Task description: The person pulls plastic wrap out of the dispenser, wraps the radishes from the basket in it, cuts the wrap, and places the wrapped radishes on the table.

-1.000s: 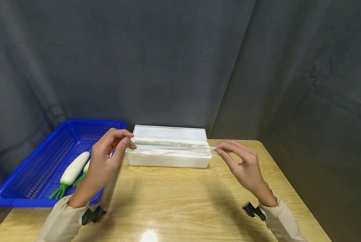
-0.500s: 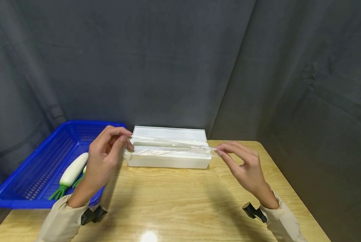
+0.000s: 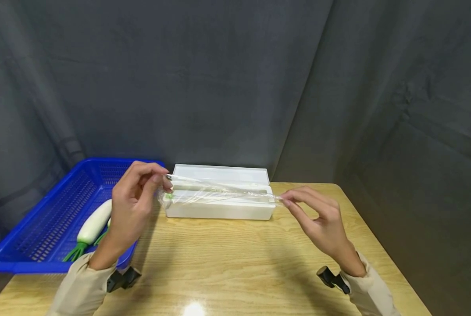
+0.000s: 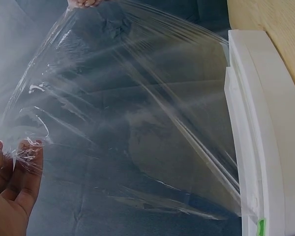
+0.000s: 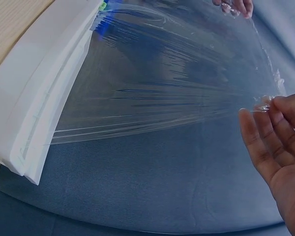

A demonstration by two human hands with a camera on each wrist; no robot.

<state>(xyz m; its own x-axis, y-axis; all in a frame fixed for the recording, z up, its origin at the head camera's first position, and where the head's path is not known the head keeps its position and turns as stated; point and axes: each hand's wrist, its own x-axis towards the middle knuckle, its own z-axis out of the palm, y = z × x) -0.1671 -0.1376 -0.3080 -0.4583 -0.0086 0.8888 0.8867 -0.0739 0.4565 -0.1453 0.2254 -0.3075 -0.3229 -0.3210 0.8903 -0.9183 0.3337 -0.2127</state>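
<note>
A sheet of clear plastic wrap stretches out of a long white dispenser box, whose lid stands raised at the back. My left hand pinches one corner of the wrap between thumb and fingers, above the box's left end. At the right end my right hand pinches the other corner. In the right wrist view the film fans in creases from the box to the right fingertips. A small green piece shows at one end of the box.
A blue plastic basket stands at the left, with a white radish with green stems in it and another partly hidden by the left arm. The wooden table runs in front of the box. Dark grey cloth hangs behind.
My left hand has moved slightly up and to the left with its corner of the wrap, stretching the film a bit wider. The right hand has barely moved; the box stays in place.
</note>
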